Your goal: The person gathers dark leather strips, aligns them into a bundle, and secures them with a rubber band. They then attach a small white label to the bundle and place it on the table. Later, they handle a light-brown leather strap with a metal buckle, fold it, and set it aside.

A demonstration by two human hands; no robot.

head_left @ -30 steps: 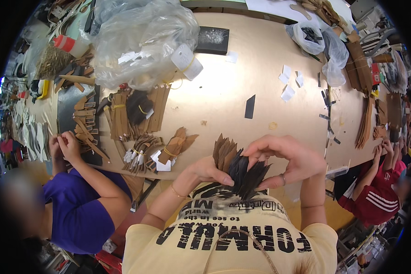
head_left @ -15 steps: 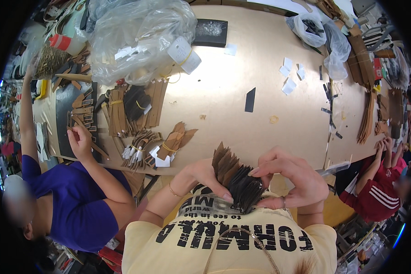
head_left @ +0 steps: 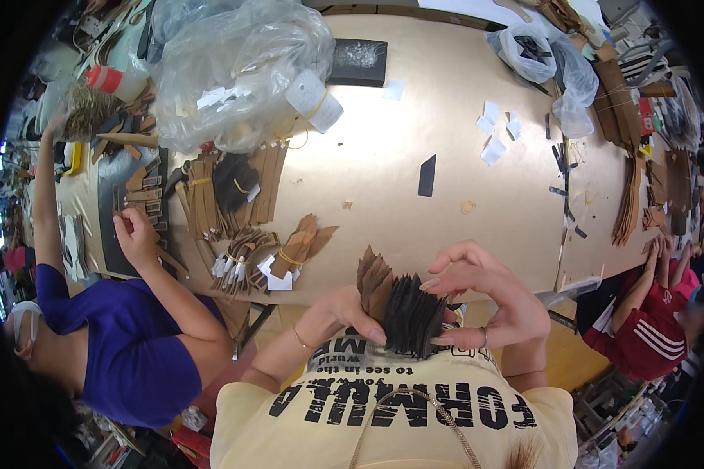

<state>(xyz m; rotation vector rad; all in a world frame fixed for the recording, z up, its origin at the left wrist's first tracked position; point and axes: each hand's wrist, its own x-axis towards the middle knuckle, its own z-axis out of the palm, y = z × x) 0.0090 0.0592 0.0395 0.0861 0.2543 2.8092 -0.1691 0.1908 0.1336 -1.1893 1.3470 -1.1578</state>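
In front of my chest I hold a thick fanned stack made of black leather strips (head_left: 411, 316) and, on its left side, brown leather pieces with pointed ends (head_left: 374, 277). My left hand (head_left: 348, 311) grips the stack from the left, its thumb laid along the near part; its other fingers are hidden behind. At the right end, my right hand (head_left: 497, 301) curls around the black strips, fingertips at their far edge and thumb at their near edge. One loose black leather piece (head_left: 427, 175) lies on the table beyond.
The gold-toned table (head_left: 383, 227) bears banded brown strap bundles (head_left: 296, 254), a big clear plastic bag (head_left: 235, 70), a dark block (head_left: 358, 62), paper slips (head_left: 493, 150) and a rubber band (head_left: 468, 207). A co-worker in purple (head_left: 145, 344) sits left; a person in red (head_left: 649, 328) sits right.
The stack has turned more upright and shifted slightly left, its black strips spreading wider. My right hand has moved a little left with its fingers raised.
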